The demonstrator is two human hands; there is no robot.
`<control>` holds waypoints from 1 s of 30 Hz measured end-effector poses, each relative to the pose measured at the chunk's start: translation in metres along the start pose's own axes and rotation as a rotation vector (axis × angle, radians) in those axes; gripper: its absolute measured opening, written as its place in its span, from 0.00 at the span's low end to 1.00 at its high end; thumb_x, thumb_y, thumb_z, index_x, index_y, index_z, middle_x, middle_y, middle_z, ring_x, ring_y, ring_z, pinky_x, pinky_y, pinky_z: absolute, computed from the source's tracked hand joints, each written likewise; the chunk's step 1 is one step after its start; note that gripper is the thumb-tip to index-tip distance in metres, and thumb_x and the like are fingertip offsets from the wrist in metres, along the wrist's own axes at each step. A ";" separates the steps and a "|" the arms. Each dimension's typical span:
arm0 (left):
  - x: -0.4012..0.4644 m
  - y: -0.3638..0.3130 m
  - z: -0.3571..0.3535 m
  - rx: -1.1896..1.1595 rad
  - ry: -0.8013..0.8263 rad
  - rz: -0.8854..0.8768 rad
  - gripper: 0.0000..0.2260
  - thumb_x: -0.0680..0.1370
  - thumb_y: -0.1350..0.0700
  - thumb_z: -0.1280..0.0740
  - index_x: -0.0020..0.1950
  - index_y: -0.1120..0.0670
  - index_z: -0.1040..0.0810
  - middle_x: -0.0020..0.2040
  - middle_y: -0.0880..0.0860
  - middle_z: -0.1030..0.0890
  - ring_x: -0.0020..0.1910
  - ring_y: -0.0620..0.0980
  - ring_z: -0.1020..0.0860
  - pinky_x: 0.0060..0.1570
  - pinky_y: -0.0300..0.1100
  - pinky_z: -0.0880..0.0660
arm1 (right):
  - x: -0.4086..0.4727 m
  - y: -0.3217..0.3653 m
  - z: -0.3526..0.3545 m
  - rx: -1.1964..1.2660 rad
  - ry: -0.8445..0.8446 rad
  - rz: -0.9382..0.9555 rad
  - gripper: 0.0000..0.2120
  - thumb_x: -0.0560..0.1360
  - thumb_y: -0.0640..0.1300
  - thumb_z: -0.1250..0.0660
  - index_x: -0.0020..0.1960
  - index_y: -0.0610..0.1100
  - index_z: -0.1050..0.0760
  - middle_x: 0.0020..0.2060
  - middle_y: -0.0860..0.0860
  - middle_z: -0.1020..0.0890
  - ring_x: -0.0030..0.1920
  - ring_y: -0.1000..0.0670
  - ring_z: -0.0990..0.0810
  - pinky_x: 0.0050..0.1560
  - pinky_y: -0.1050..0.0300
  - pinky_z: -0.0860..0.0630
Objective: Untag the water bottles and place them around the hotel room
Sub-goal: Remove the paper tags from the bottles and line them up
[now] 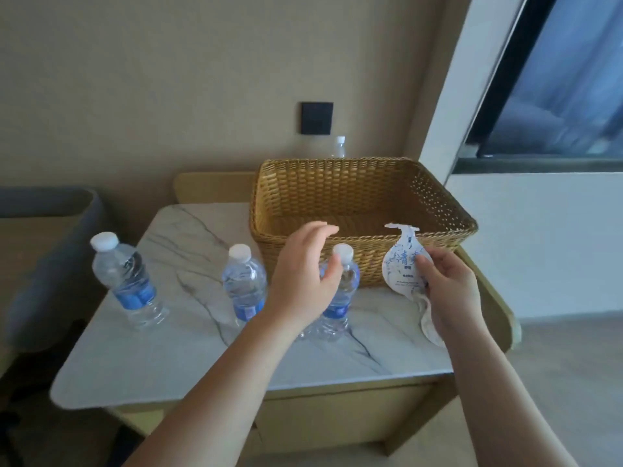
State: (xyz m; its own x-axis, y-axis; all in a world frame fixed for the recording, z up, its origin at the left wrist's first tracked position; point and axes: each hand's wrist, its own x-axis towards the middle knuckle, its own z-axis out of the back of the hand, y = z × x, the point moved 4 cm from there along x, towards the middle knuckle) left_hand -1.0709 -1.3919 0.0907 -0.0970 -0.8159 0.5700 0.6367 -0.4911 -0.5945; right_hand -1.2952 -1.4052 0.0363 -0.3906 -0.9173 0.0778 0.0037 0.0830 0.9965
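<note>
Tag (pixel 406 264) off, pinched in right hand (pixel 450 291); left hand (pixel 303 281), fingers spread, beside third bottle (pixel 338 294) — placing comes next, I'd say.

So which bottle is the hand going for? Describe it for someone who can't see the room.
Find the marble table with the wicker basket on it. Three water bottles stand in a row before the basket; it is the rightmost bottle, closest to the basket, with the left hand at its cap.
</note>
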 end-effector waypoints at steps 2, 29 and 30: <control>0.006 -0.005 -0.016 0.040 0.028 -0.023 0.14 0.75 0.63 0.33 0.60 0.61 0.22 0.61 0.57 0.23 0.63 0.55 0.26 0.65 0.48 0.32 | 0.006 -0.020 0.031 -0.106 -0.069 -0.035 0.04 0.76 0.42 0.33 0.49 0.47 0.20 0.39 0.52 0.14 0.39 0.54 0.16 0.37 0.60 0.21; -0.008 0.005 -0.068 0.290 0.104 -0.011 0.22 0.71 0.65 0.33 0.65 0.63 0.28 0.64 0.60 0.27 0.61 0.61 0.26 0.56 0.54 0.29 | 0.010 -0.152 0.074 -1.194 0.185 0.049 0.15 0.76 0.42 0.40 0.61 0.40 0.25 0.62 0.44 0.26 0.63 0.41 0.31 0.59 0.52 0.31; -0.008 0.005 -0.069 0.291 0.104 -0.013 0.22 0.71 0.65 0.33 0.65 0.63 0.28 0.64 0.60 0.27 0.61 0.60 0.26 0.56 0.54 0.29 | 0.010 -0.153 0.075 -1.176 0.214 0.041 0.17 0.77 0.42 0.40 0.65 0.41 0.27 0.65 0.45 0.27 0.66 0.42 0.32 0.62 0.52 0.32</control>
State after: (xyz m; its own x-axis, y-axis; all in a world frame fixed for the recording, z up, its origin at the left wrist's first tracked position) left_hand -1.1195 -1.4090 0.0443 -0.1749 -0.8444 0.5064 0.8260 -0.4058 -0.3913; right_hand -1.3685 -1.3975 -0.1179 -0.2098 -0.9777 0.0025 0.8964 -0.1913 0.3999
